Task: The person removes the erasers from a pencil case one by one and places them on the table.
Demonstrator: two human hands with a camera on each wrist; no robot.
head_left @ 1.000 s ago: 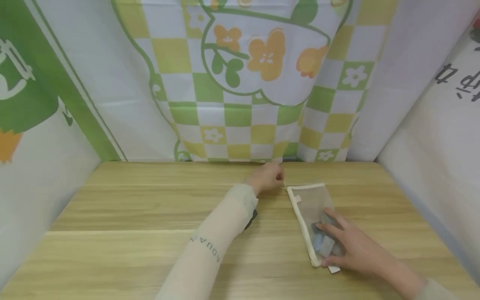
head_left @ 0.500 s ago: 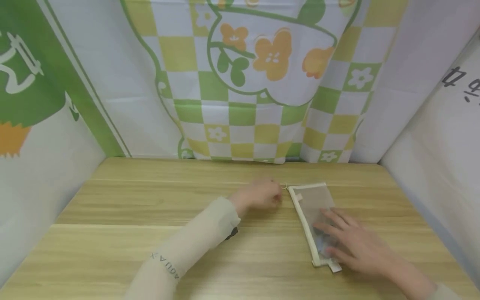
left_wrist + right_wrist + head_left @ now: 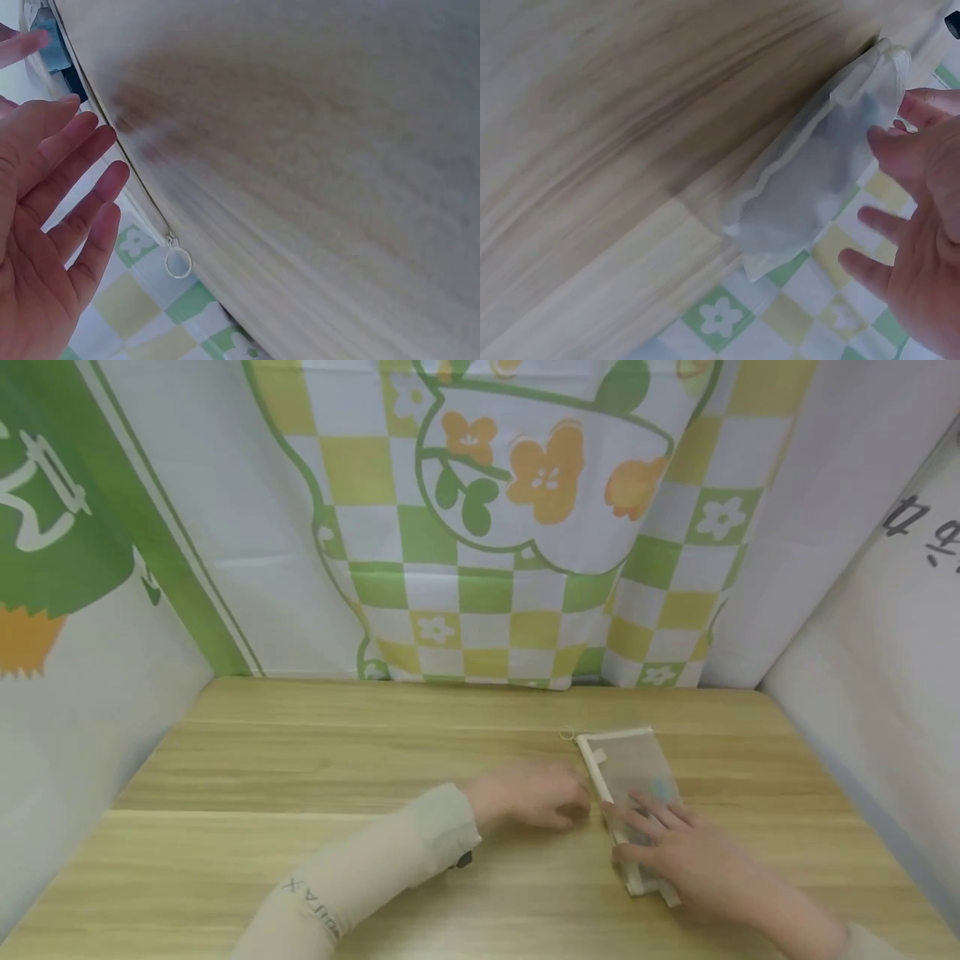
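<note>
A translucent mesh zipper pouch (image 3: 626, 764) with cream edging lies on the table, its zipped side facing left. Small bluish and dark items (image 3: 52, 49) show in its lower part, their kind unclear. The zipper's ring pull (image 3: 178, 262) sits at the far corner, untouched. My left hand (image 3: 536, 793) hovers just left of the zipped edge, fingers loosely bent and holding nothing. Over the near half of the pouch lies my right hand (image 3: 697, 860), its fingers reaching across to the zipped edge. In the right wrist view, its fingers (image 3: 866, 274) are spread apart.
The wooden table (image 3: 300, 760) reaches back to a hanging checked cloth (image 3: 487, 585) with flower prints. White fabric walls (image 3: 892, 668) stand on both sides. A small black object (image 3: 462, 860) shows under the left sleeve.
My left hand has left the ring pull at the far corner and come nearer along the zipped edge. My right hand has shifted left over the pouch, its fingertips now at that edge.
</note>
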